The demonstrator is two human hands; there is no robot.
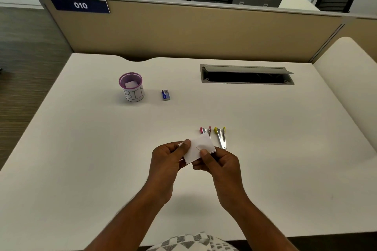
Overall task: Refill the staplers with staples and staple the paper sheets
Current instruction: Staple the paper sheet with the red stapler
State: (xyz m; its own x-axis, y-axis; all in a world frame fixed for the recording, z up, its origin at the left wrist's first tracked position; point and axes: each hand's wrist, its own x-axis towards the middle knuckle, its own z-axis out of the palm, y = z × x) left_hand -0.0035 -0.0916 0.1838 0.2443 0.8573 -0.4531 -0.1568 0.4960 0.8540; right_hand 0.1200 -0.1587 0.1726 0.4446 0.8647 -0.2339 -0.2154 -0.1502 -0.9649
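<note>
Patterned cloth [195, 242] at the bottom edge is what we see closest, then our two forearms reaching over the white counter [81, 169]. On that counter we count one cable tray [246, 75] with its lid up, one purple-rimmed cup [132, 87] lettered "BIN" with a white slip inside, two staplers and one small blue staple box [165, 95]. Both staplers lie hinged open side by side just beyond our hands: one red stapler [205, 130], partly hidden by the paper, and one yellow stapler [220, 136]. Our left hand [169, 161] and right hand [220, 166] each close their grip in a pinch on one small stack of paper sheets [199, 149], thumbs on top, held above the counter.
</note>
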